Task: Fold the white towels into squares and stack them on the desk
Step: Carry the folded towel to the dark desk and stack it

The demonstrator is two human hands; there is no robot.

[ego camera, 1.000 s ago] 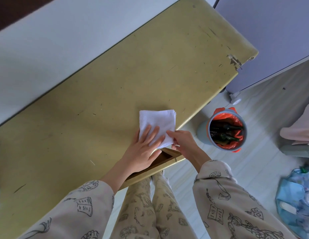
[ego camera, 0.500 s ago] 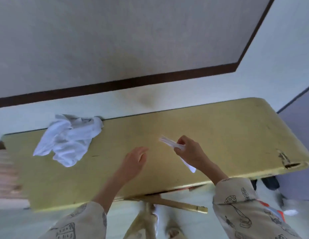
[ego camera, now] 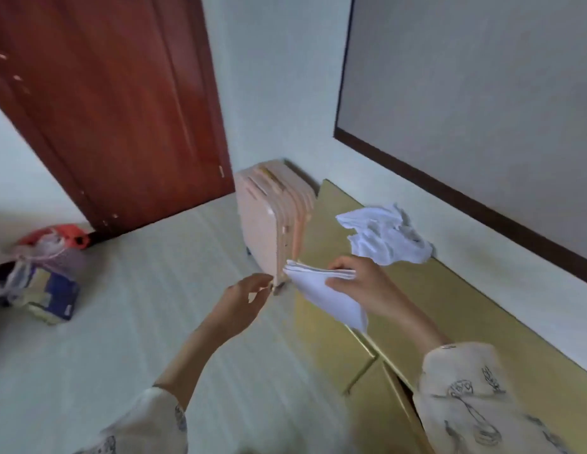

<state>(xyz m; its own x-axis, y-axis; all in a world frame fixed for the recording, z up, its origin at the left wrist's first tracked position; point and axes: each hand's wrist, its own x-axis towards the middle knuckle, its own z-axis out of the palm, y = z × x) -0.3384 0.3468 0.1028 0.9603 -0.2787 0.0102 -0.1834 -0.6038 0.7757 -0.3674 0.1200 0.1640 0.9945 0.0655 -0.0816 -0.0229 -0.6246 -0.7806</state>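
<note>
White cloth fills the right hand — a folded towel pinched between thumb and fingers, held in the air above the near end of the yellow bench, with one corner hanging down. The left hand is just beside it, over the floor, fingers loosely curled and holding nothing. A crumpled towel lies on the bench near the wall — beside a pink suitcase.

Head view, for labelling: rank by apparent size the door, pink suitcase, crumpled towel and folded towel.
1. door
2. pink suitcase
3. crumpled towel and folded towel: alike, and the folded one is nearer the camera, so unranked.
</note>
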